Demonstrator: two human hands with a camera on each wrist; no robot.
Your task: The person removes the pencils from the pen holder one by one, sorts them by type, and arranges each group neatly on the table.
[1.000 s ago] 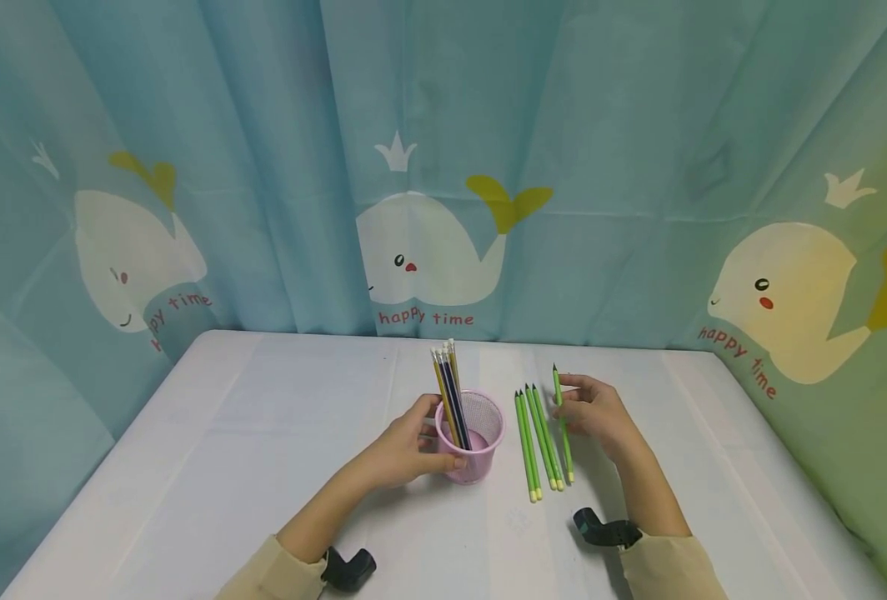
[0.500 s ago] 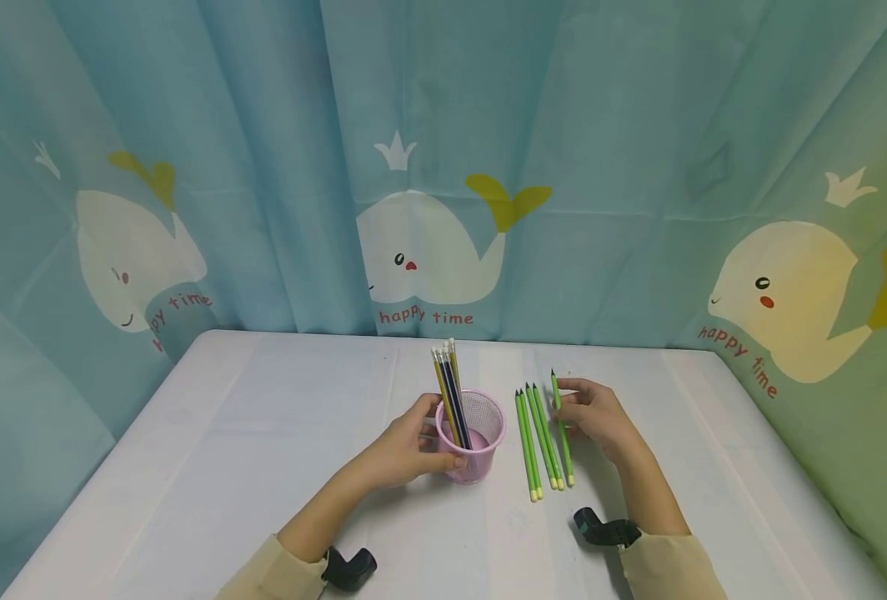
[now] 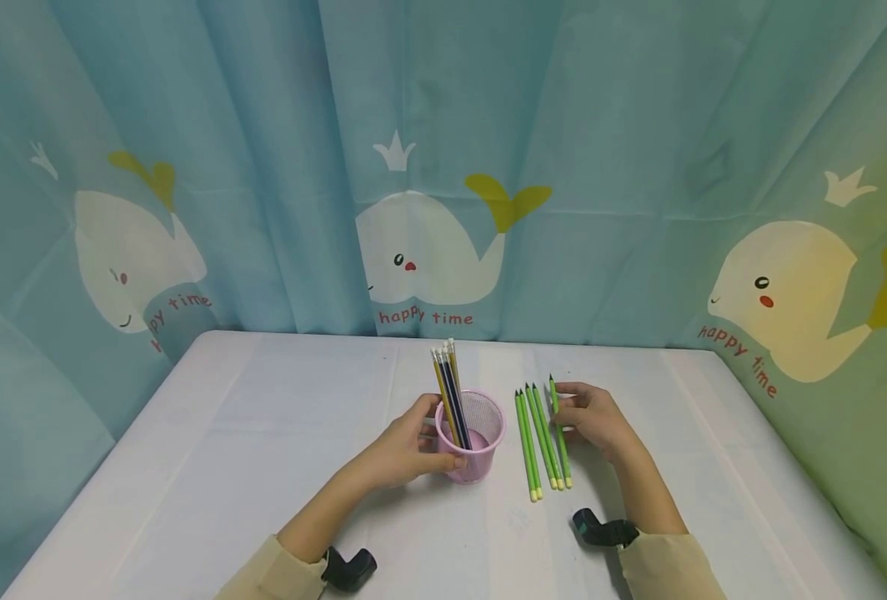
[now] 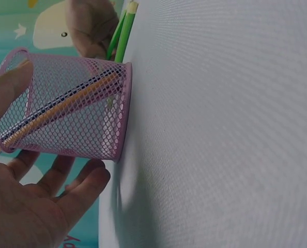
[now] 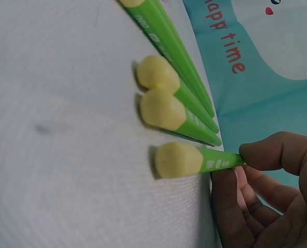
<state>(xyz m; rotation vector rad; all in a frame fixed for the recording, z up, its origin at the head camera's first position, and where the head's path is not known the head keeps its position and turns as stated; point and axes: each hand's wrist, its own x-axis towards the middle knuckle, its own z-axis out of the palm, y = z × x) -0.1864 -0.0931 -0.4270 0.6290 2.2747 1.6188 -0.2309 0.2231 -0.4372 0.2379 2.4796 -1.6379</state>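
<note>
My left hand [image 3: 401,450] grips a pink mesh pencil cup [image 3: 483,465] from its left side, thumb over the near wall and fingers behind. Several pencils [image 3: 451,400] with white erasers up, some dark blue and some yellow, lean inside the cup toward the back left. Between thumb and fingers, my right hand [image 3: 593,419] pinches a green pencil [image 3: 561,442] with a dark point and a pale yellow end. In the right wrist view the yellow end [image 5: 178,160] is low, close over the tabletop. Several like green pencils [image 3: 537,442] lie side by side just left of it.
The white-covered table [image 3: 263,467] reaches back to a blue curtain [image 3: 616,125] printed with whales. A black wrist device [image 3: 349,570] sits on the left wrist, another black wrist device [image 3: 604,528] on the right.
My right hand has shifted slightly left and nearer to me, bringing its green pencil down and closer to the row of green pencils. The left hand and the cup stay still.
</note>
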